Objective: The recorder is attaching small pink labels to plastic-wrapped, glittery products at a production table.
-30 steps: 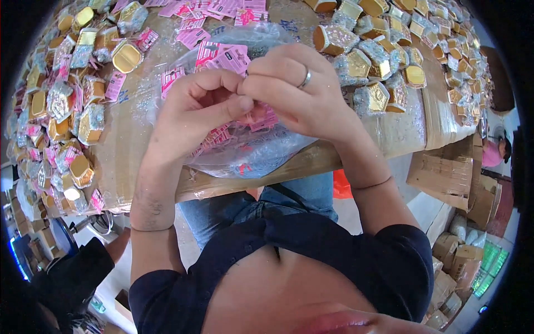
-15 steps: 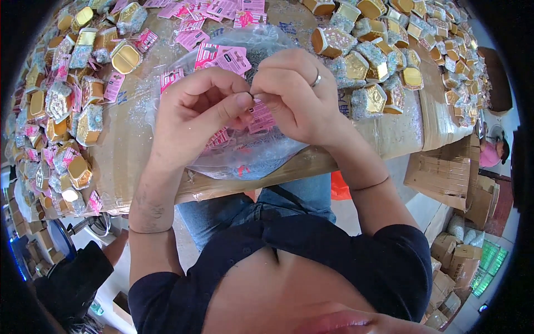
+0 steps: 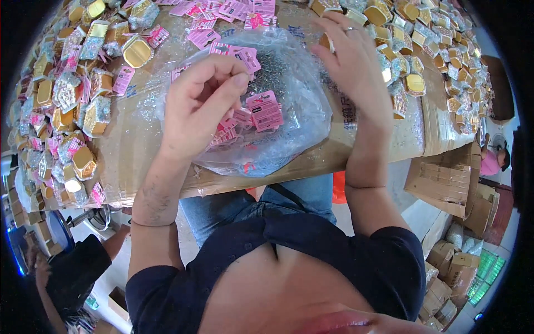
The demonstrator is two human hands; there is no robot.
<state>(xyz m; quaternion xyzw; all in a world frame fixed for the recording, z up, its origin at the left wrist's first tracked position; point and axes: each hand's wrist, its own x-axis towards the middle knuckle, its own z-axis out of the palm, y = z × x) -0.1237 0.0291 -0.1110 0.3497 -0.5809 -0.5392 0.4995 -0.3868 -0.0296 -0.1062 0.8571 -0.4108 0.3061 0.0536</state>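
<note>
My left hand (image 3: 194,111) is closed above a clear plastic bag (image 3: 311,114), thumb and forefinger pressed together; whatever small thing they pinch is hidden. On the bag lie pink printed cards (image 3: 265,110) and a heap of fine dark metal pin-like pieces (image 3: 272,72). Off to the right, my right hand (image 3: 359,58), slightly blurred, stretches over the near edge of a pile of small gold-based glittery boxes (image 3: 414,83). Its fingers are apart, with a gold piece (image 3: 326,42) showing between thumb and forefinger; I see no grip on it.
More gold boxes (image 3: 137,52), some with pink cards attached, cover the left of the cardboard-topped table (image 3: 139,161). Loose pink cards (image 3: 231,9) lie at the far side. Cartons (image 3: 439,181) stand on the floor at right. Another person (image 3: 78,278) is at lower left.
My right hand has left my left hand's fingertips and moved right and away to the box pile. The left hand stays over the bag, still pinched.
</note>
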